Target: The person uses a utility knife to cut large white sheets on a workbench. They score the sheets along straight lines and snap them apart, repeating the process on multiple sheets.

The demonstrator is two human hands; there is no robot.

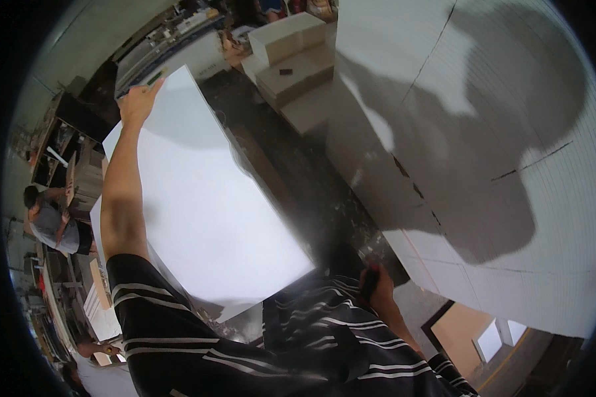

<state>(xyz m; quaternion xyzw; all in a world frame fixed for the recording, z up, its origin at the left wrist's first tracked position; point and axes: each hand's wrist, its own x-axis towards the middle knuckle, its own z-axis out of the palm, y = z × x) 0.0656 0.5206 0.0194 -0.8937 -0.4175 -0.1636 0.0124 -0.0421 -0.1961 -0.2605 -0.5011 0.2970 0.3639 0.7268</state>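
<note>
A large white board (pixel 212 192) slants across the middle, its smooth face brightly lit. My left hand (pixel 139 104) reaches to the board's far left corner, its fingers closed over the edge. A small green and yellow piece shows beside those fingertips; whether I hold it is unclear. Low at my right side, my right hand (pixel 381 291) is closed around the dark handle of a tool (pixel 369 281). The tool's upper end is blurred, so its kind cannot be made out.
At right stands a big white, finely ribbed block (pixel 470 165) with dark marks and shadows on it. Pale stacked blocks (pixel 295 69) lie beyond. One person (pixel 53 221) works at far left, another (pixel 99 370) at lower left. Framed panels (pixel 460 331) lie lower right.
</note>
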